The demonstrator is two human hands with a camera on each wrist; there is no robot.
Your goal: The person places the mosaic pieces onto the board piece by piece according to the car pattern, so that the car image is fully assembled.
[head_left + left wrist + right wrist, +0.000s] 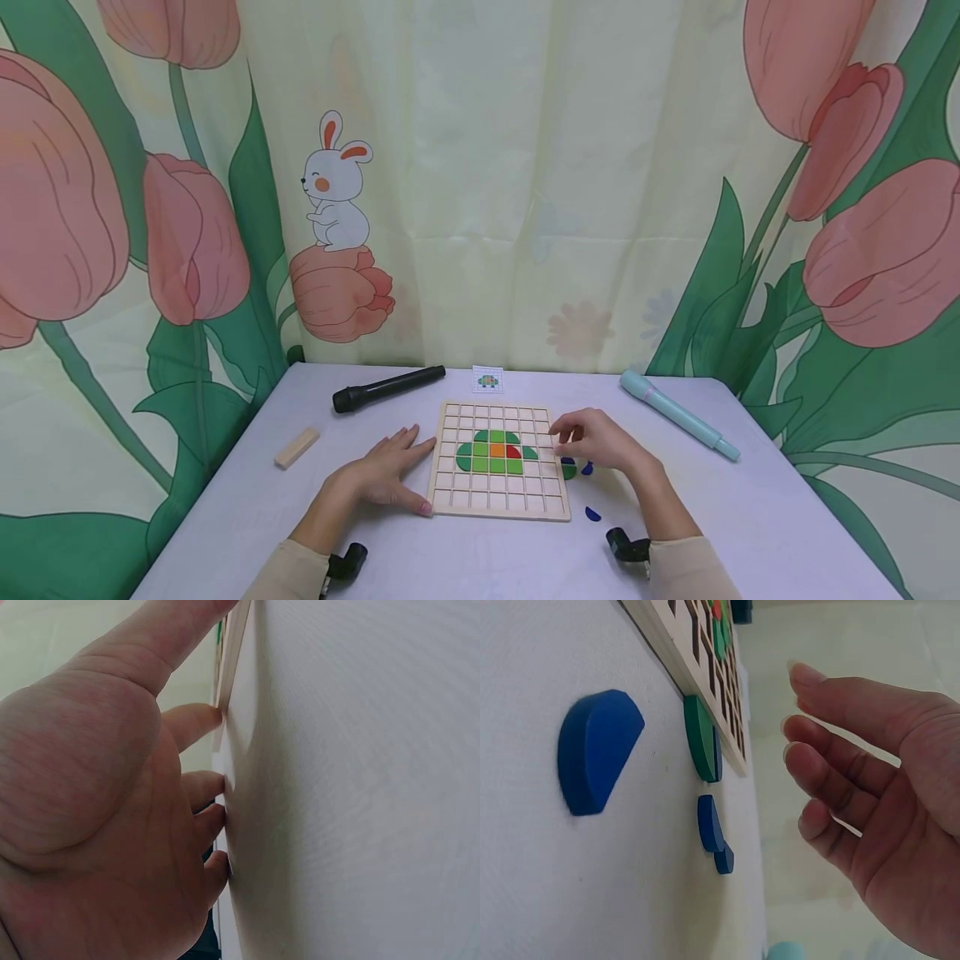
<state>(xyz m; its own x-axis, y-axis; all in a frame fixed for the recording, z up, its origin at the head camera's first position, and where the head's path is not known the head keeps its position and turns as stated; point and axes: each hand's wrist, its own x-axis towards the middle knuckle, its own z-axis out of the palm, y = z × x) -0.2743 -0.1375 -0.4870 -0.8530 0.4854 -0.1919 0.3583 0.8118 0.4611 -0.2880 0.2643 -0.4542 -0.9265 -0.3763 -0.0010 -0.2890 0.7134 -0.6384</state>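
A wooden grid board (500, 503) lies on the table with green, orange and red pieces set in its middle cells. My left hand (386, 473) rests spread at the board's left side, thumb at the near left corner and fingertips on the tabletop. Over the board's right edge hovers my right hand (600, 439), its fingers loosely bent and no piece visible between them. Beneath it, a green piece (700, 739) touches the board's edge, with blue pieces close by. Nearer the front lies one blue rounded piece (600, 752).
At the back stands a small pattern card (487, 379) showing a coloured figure on a grid. A black microphone-shaped stick (388, 389) lies back left, a wooden block (297, 448) at far left, and a light-blue tube (678, 414) back right. A printed curtain (480, 183) hangs behind.
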